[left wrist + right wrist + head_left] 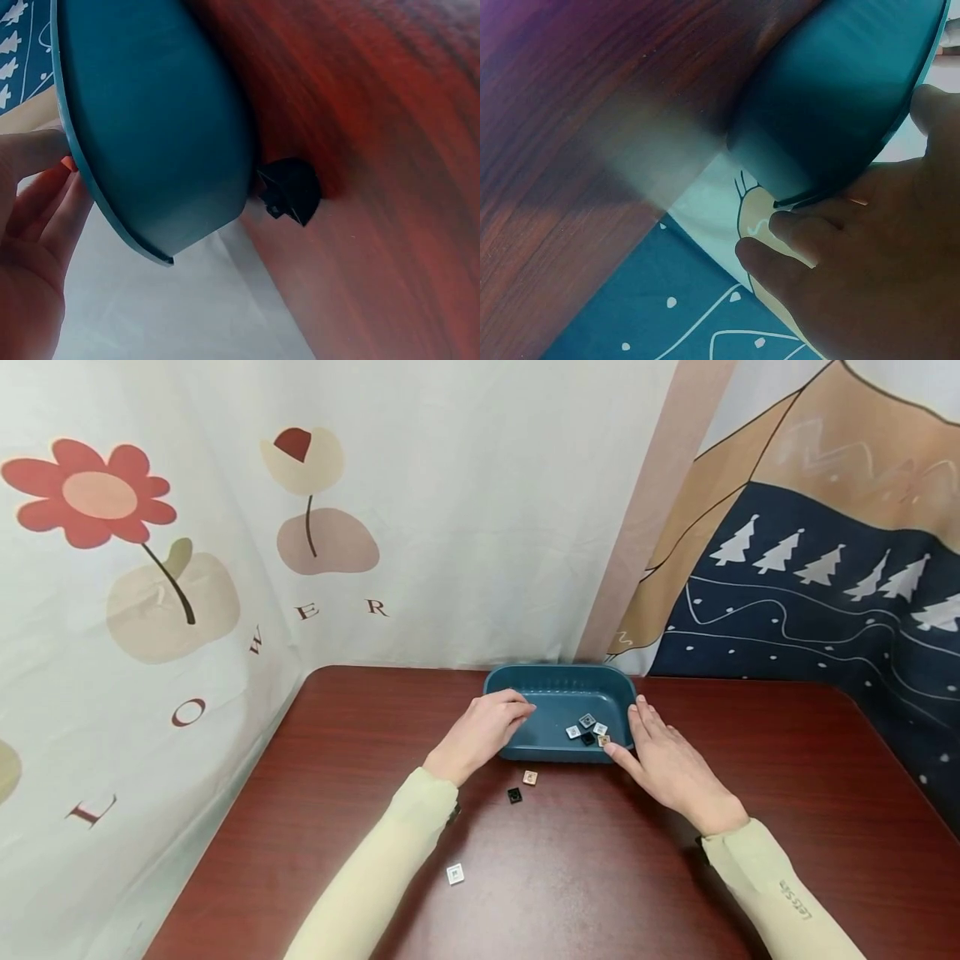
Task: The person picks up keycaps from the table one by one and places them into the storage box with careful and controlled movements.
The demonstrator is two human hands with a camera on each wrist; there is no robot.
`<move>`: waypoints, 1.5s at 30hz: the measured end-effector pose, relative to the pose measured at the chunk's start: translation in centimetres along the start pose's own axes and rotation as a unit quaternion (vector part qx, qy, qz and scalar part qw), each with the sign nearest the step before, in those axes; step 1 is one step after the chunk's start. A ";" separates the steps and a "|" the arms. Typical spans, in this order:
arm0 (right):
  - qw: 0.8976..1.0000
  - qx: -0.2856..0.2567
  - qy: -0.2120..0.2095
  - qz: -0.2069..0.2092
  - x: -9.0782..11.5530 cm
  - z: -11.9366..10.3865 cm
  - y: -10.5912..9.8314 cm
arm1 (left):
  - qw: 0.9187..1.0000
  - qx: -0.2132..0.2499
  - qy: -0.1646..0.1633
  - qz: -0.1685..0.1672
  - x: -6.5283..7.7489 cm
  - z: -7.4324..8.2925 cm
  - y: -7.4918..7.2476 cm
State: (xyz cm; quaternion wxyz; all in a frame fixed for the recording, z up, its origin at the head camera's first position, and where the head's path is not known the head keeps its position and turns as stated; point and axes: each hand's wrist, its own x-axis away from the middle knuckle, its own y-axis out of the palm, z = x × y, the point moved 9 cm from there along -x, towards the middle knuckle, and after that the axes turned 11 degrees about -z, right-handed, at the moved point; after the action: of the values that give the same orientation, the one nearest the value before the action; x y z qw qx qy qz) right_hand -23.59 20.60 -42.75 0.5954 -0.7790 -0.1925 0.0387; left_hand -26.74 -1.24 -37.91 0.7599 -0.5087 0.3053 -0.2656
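Note:
A teal plastic bin (555, 753) stands at the table's back edge with several keycaps (587, 721) lying in its right part. My left hand (483, 727) is over the bin's left end, fingers bent toward the thumb. In the left wrist view a small orange keycap (69, 163) shows between thumb and fingers, mostly hidden. My right hand (675, 772) rests against the bin's right end, fingers extended along the outside and thumb at the front rim. A beige keycap (530, 777) and a black keycap (514, 795) lie in front of the bin.
A white keycap (455, 874) lies nearer on the reddish-brown table (600, 877). Behind the table hangs a printed curtain (465, 527), close to the bin's back wall.

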 end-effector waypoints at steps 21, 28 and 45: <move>1.000 -0.001 -0.007 -0.002 -0.1 -0.4 0.1 | 0.990 -0.033 -0.074 -0.113 -2.4 -1.6 2.4; 1.000 -0.003 -0.007 -0.003 -0.2 -0.6 0.1 | 0.986 -0.032 -0.096 -0.135 -2.3 -1.9 2.7; 1.000 0.005 0.002 -0.002 0.2 -0.1 0.1 | 0.997 -0.027 -0.065 0.023 1.9 -0.9 -1.3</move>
State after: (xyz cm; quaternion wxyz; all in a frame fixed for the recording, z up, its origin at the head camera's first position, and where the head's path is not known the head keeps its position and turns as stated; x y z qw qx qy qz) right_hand -23.40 20.57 -42.77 0.5996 -0.7758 -0.1931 0.0367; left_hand -26.26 -3.60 -37.29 0.7701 -0.5380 0.2741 -0.2058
